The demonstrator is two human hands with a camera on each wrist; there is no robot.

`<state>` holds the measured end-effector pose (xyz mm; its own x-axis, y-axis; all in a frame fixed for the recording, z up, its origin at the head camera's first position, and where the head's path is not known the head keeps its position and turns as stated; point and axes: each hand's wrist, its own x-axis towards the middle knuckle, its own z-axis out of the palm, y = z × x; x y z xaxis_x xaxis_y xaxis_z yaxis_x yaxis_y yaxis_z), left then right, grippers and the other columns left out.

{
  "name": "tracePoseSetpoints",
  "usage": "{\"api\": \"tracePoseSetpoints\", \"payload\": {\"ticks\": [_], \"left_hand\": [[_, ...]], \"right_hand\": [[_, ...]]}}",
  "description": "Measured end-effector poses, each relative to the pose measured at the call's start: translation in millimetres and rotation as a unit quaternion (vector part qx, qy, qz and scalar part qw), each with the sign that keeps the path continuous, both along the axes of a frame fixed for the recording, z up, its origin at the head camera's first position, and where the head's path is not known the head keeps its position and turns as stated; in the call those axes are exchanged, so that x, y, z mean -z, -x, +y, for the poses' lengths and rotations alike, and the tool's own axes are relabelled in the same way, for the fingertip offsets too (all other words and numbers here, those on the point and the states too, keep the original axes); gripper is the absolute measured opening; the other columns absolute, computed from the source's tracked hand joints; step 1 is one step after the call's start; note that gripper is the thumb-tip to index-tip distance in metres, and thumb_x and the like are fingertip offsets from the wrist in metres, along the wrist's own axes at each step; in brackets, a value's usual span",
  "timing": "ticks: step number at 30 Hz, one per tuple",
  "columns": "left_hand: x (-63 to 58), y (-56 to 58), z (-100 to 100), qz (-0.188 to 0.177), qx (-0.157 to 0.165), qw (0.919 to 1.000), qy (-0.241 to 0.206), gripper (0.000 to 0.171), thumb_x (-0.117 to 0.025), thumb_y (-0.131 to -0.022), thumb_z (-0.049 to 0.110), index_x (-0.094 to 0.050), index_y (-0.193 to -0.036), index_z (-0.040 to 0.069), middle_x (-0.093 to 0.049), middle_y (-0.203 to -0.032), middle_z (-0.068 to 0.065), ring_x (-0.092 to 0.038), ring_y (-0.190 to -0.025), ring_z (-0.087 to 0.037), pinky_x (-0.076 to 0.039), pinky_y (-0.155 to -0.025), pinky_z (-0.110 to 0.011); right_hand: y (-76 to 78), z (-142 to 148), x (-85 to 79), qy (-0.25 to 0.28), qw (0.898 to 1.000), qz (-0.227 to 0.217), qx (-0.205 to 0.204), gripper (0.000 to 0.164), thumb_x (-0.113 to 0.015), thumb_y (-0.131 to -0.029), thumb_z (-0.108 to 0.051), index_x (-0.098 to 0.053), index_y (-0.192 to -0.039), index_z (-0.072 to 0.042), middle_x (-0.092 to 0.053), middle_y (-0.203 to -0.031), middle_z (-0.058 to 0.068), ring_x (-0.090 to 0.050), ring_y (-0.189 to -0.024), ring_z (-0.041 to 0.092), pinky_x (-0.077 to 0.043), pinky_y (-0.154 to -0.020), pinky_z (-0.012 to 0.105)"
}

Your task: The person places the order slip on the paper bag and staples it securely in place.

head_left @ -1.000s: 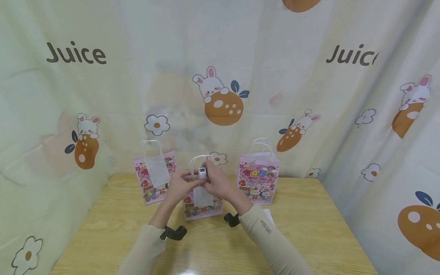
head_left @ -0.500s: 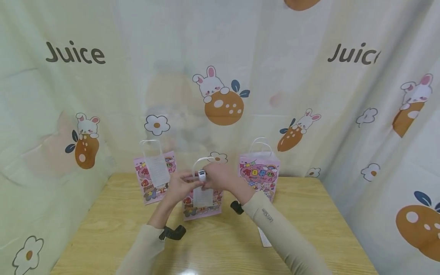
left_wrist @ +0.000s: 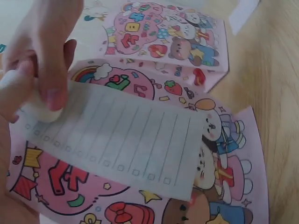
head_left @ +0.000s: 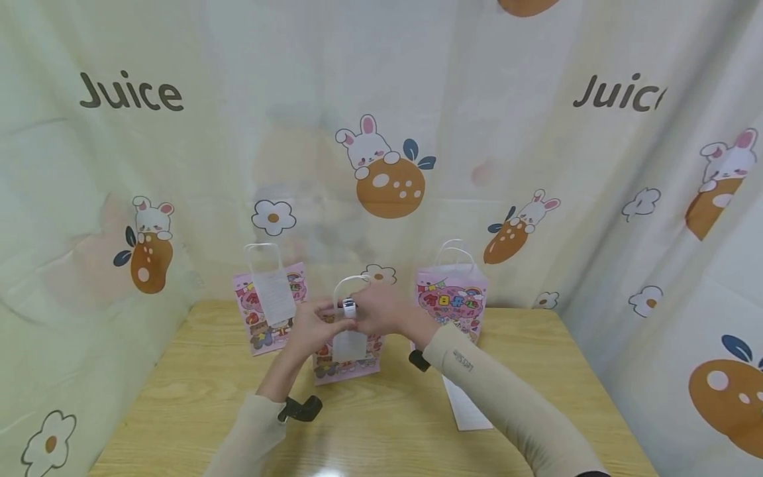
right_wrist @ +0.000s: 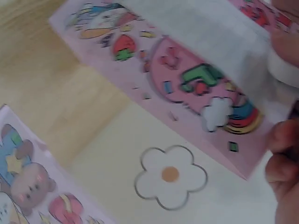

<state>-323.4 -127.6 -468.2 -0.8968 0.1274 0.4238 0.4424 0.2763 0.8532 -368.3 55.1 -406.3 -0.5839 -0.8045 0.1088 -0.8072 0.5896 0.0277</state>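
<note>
Both hands meet at the top of the middle pink cartoon paper bag (head_left: 334,372). Between them is a small white stapler (head_left: 350,307), its metal end facing up in the head view. My left hand (head_left: 311,329) pinches it from the left, with the thumb on its rounded white body (left_wrist: 44,109). My right hand (head_left: 381,310) grips it from the right, with its thumb (left_wrist: 53,99) pressed on the body. A ruled paper slip (left_wrist: 126,133) with checkboxes hangs down the bag's front below the stapler. The far fingers and the stapler's mouth are partly hidden.
A pink bag (head_left: 260,336) with a slip (head_left: 274,298) on its front stands at the left. Another pink bag (head_left: 452,298) stands at the right. A loose slip (head_left: 467,407) lies on the wooden table (head_left: 381,437), partly under the right forearm. A printed curtain (head_left: 477,132) hangs behind.
My right hand has turned over the top of the stapler, and its forearm has swung outward to the right, uncovering more of the loose slip. The middle bag has shifted slightly left.
</note>
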Motion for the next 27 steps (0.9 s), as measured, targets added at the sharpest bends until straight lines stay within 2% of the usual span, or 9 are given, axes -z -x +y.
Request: {"api": "tracePoseSetpoints", "payload": {"ticks": [3, 6, 10, 14, 18, 21, 25, 27], "left_hand": [[0.9, 0.3, 2, 0.013, -0.004, 0.9999, 0.0, 0.026, -0.086, -0.074, 0.027, -0.076, -0.096, 0.016, -0.072, -0.099, 0.004, -0.067, -0.091, -0.017, -0.055, -0.071, -0.032], [4.4, 1.0, 3, 0.052, -0.005, 0.9986, 0.002, 0.023, -0.085, -0.075, 0.023, -0.076, -0.094, 0.014, -0.073, -0.094, 0.003, -0.066, -0.078, -0.016, -0.052, -0.064, -0.028], [8.8, 2.9, 4, 0.102, -0.011, 0.9948, 0.001, 0.02, -0.086, -0.075, 0.017, -0.077, -0.092, 0.011, -0.073, -0.089, 0.001, -0.06, -0.065, -0.014, -0.046, -0.055, -0.024], [8.3, 5.5, 5, 0.114, -0.01, 0.9933, -0.012, 0.02, -0.086, -0.074, 0.012, -0.078, -0.092, 0.009, -0.074, -0.087, 0.001, -0.063, -0.066, -0.012, -0.048, -0.055, -0.024], [7.0, 4.2, 5, 0.089, -0.018, 0.9958, -0.009, 0.021, -0.085, -0.075, 0.011, -0.078, -0.094, 0.007, -0.074, -0.089, -0.001, -0.065, -0.07, -0.014, -0.051, -0.056, -0.025], [-4.4, -6.2, 4, 0.065, -0.021, 0.9977, 0.002, 0.022, -0.084, -0.075, 0.008, -0.076, -0.095, 0.002, -0.073, -0.091, -0.007, -0.066, -0.076, -0.017, -0.053, -0.058, -0.026], [-25.1, -18.1, 2, 0.018, -0.009, 0.9997, -0.014, 0.027, -0.082, -0.076, 0.004, -0.073, -0.101, -0.002, -0.071, -0.1, -0.014, -0.069, -0.089, -0.025, -0.056, -0.069, -0.029], [-29.8, -21.3, 0, -0.004, -0.002, 0.9997, -0.025, 0.031, -0.082, -0.077, 0.004, -0.071, -0.106, -0.002, -0.071, -0.103, -0.016, -0.069, -0.093, -0.028, -0.056, -0.072, -0.03]], "right_hand": [[-3.0, 1, 7.5, 0.029, 1.0, 0.003, 0.007, 0.03, -0.067, -0.087, -0.046, -0.064, -0.091, -0.016, -0.051, -0.066, -0.011, -0.047, -0.056, 0.006, -0.044, -0.053, 0.022], [-6.7, 1, 12.8, 0.065, 0.998, 0.004, 0.009, 0.026, -0.069, -0.086, -0.041, -0.064, -0.09, -0.015, -0.05, -0.066, -0.011, -0.046, -0.054, 0.005, -0.038, -0.045, 0.019], [-9.0, 1, 16.2, 0.097, 0.995, 0.034, 0.009, 0.024, -0.071, -0.083, -0.039, -0.063, -0.082, -0.017, -0.047, -0.061, -0.012, -0.042, -0.051, 0.004, -0.034, -0.042, 0.019], [-6.3, 1, 16.3, 0.108, 0.992, 0.058, 0.007, 0.021, -0.072, -0.082, -0.039, -0.067, -0.084, -0.019, -0.049, -0.059, -0.012, -0.041, -0.049, 0.004, -0.033, -0.041, 0.02], [-1.5, 1, 15.3, 0.087, 0.995, 0.04, 0.009, 0.024, -0.071, -0.084, -0.042, -0.068, -0.09, -0.019, -0.053, -0.064, -0.013, -0.044, -0.053, 0.004, -0.036, -0.045, 0.019], [0.2, 1, 14.3, 0.07, 0.998, 0.003, 0.007, 0.029, -0.07, -0.085, -0.046, -0.067, -0.093, -0.018, -0.058, -0.071, -0.011, -0.048, -0.059, 0.005, -0.04, -0.05, 0.019], [1.6, 1, 14.7, 0.099, 0.994, -0.04, 0.028, 0.037, -0.072, -0.084, -0.047, -0.064, -0.102, -0.016, -0.066, -0.089, -0.007, -0.059, -0.077, 0.009, -0.049, -0.066, 0.024], [0.4, -1, 17.2, 0.125, 0.99, -0.058, 0.044, 0.041, -0.073, -0.083, -0.048, -0.063, -0.107, -0.017, -0.067, -0.099, -0.006, -0.062, -0.088, 0.011, -0.05, -0.075, 0.027]]}}
